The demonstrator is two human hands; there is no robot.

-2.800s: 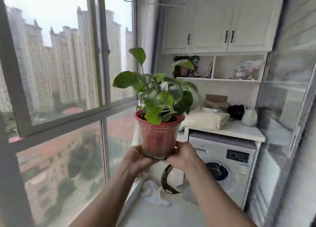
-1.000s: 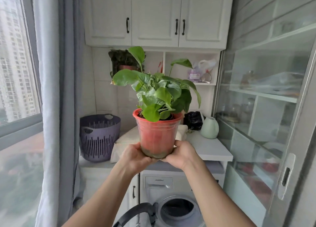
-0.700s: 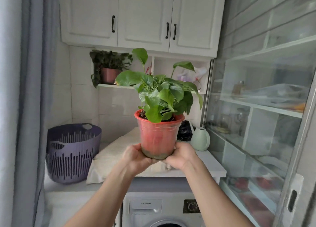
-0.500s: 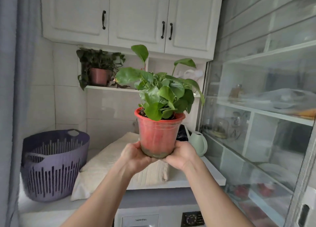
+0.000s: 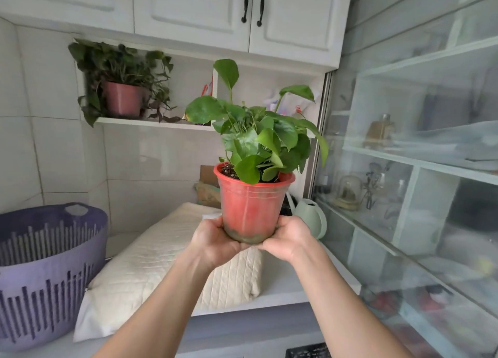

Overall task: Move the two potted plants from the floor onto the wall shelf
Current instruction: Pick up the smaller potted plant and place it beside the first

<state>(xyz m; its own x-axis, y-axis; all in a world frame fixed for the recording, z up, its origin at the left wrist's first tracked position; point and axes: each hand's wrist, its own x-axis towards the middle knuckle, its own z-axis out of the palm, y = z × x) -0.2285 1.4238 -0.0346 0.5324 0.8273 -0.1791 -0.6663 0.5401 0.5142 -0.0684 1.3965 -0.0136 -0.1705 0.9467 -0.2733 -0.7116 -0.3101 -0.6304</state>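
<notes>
A: Nearest first. What has the pot?

B: Both hands. The left hand [image 5: 215, 240] and the right hand [image 5: 287, 237] cup the base of the red pot [image 5: 252, 209] from either side, each grip pressed against the lower wall, with the fingers tucked underneath out of sight. The pot sits upright in mid-air, over the near edge of the desk [image 5: 285, 285].

A: So how should the lift go?

B: Keep it level; the soil reaches almost to the rim, so I'd judge a tilt would spill it. The tall leaves [image 5: 258, 139] top out about level with the underside of the cupboards (they bend, but stems can snap).

A: And below?

B: A quilted cushion [image 5: 161, 260] lies on the desk with a purple basket [image 5: 45, 271] to its left and a pale green watering can [image 5: 310, 217] behind the right hand. Nothing blocks a straight path forward and up.

A: The target?

B: The wall shelf [image 5: 156, 123], farther back and higher. The other potted plant [image 5: 122, 99] already stands at its left end, trailing over the edge. There is bare board to its right, before the divider. Set the base down flat, well in from the edge, and let go only then.
</notes>
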